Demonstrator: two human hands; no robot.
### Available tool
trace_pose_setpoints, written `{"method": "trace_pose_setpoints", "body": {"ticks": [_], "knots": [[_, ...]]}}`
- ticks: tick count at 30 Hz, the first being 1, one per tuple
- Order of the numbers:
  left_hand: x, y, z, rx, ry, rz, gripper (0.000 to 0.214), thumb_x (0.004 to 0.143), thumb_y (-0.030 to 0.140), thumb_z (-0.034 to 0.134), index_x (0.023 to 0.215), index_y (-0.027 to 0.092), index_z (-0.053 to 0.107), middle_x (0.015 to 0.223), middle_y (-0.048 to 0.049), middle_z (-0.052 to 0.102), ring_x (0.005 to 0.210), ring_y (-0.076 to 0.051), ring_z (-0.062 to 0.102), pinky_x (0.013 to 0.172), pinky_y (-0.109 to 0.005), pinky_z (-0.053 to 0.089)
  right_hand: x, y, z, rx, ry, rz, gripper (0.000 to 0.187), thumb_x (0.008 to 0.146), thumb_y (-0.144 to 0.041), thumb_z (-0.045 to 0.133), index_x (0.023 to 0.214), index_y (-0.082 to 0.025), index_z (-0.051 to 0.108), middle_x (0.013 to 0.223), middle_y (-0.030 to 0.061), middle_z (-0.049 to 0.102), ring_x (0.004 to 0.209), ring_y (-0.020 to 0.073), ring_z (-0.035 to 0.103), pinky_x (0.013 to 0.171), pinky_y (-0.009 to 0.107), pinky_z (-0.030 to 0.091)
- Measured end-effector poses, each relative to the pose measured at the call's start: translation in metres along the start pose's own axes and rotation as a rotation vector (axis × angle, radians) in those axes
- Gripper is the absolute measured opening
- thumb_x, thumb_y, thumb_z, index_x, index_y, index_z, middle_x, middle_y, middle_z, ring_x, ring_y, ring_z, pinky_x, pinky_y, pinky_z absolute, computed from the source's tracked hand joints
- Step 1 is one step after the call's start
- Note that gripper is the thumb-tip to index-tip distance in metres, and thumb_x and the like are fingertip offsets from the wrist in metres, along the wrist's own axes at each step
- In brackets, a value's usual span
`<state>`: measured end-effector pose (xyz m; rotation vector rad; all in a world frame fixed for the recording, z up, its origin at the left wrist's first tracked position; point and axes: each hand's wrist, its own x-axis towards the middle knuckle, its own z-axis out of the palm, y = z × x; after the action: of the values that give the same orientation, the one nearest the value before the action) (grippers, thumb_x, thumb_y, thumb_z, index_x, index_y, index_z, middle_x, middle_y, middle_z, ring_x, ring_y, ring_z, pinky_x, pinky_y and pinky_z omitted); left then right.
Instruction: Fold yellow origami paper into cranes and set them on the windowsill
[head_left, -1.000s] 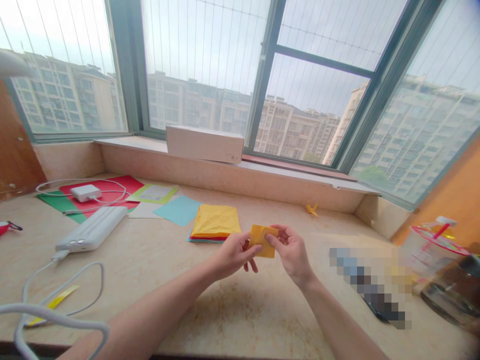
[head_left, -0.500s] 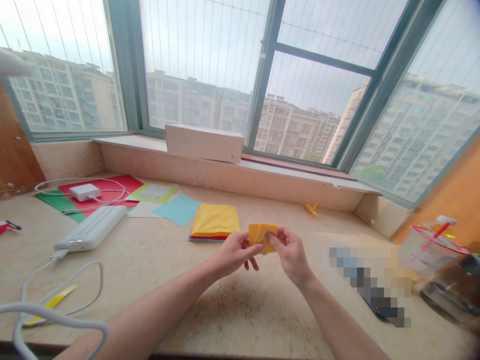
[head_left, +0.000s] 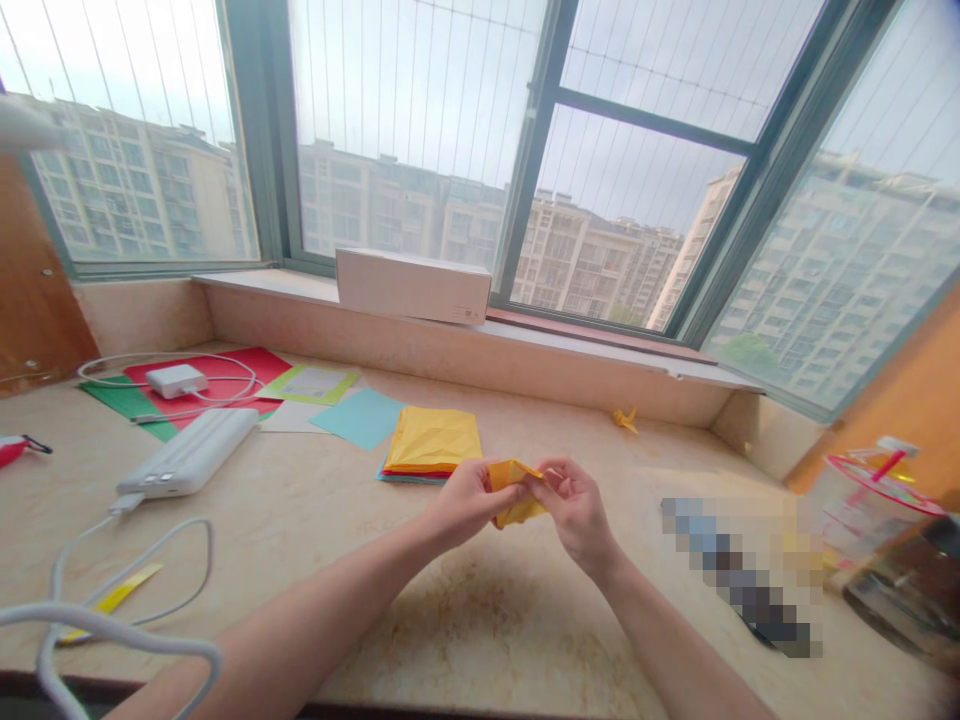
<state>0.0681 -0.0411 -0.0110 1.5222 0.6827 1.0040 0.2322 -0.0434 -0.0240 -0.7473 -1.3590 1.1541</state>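
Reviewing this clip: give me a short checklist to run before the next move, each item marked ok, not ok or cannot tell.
1. Left bare hand gripping the small folded yellow paper: ok.
2. Right bare hand gripping the same paper: ok, thumb and fingers meet at its right side.
3. Creases lined up: cannot tell, the fingers cover much of it.
4. Left hand free of the layered stack of yellow, red and blue paper: cannot tell, they overlap in view.
5. Thick white cable off the left forearm: cannot tell, it crosses in front of it.
6. Small yellow folded-paper bird apart from both hands: ok.
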Motion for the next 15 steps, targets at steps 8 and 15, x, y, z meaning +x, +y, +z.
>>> {"method": "trace_pose_setpoints", "body": {"ticks": [8, 15], "knots": [[-0.0005, -0.0054, -0.0006, 0.007, 0.047, 0.023, 0.047, 0.087, 0.055, 0.054, 0.076, 0.01, 0.066, 0.061, -0.0033, 0.061, 0.051, -0.012, 0.057, 0.045, -0.019, 0.039, 0.0011, -0.0033, -0.0007, -0.003, 0.04, 0.051, 0.034, 0.072, -0.043, 0.078, 0.088, -0.02, 0.06, 0.079, 0.002, 0.071, 0.065, 0.0181, 0.066, 0.059, 0.03, 0.054], [-0.0008, -0.0039, 0.0048, 0.046, 0.205, 0.07, 0.042, 0.085, 0.051, 0.06, 0.069, 0.012, 0.061, 0.054, 0.0003, 0.057, 0.045, -0.009, 0.053, 0.04, -0.017, 0.036, 0.0008, 0.0024, 0.0023, -0.002, 0.039, -0.019, 0.03, 0.075, -0.042, 0.075, 0.091, -0.022, 0.06, 0.079, 0.0021, 0.072, 0.068, 0.0186, 0.067, 0.064, 0.032, 0.056]]}}
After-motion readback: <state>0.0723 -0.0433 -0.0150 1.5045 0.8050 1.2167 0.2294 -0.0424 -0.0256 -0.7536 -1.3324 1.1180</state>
